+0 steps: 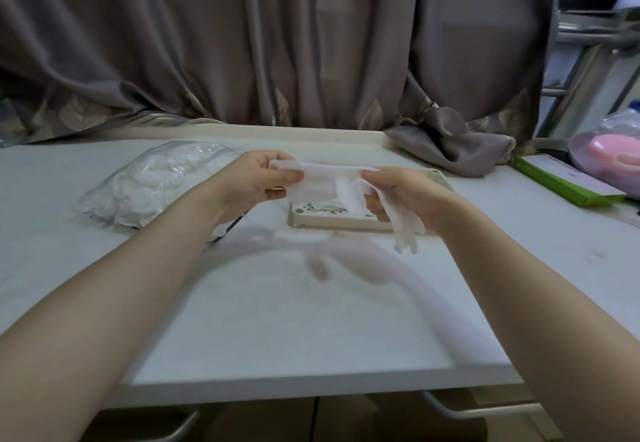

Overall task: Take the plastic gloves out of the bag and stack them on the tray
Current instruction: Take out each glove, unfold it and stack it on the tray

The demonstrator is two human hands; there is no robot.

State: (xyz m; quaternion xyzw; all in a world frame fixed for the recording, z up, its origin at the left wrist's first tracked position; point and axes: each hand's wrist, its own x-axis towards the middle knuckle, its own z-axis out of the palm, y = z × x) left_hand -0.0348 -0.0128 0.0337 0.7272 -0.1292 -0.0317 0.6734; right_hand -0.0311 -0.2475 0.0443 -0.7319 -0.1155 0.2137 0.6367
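Observation:
A thin translucent plastic glove (332, 181) is stretched between both hands above the cream tray (332, 221). My left hand (258, 180) pinches its left end between thumb and fingers. My right hand (398, 195) grips the other end, and the glove's fingers dangle below it toward the table. A few gloves lie on the tray, mostly hidden behind the held one. The clear bag (152, 183) stuffed with white gloves lies on the table to the left of my left hand.
A white table (277, 303) runs to a raised back edge under a grey curtain (277, 43), part of which bunches onto the table at back right. A green box (568, 178) and a pink item in plastic (609, 157) sit at far right.

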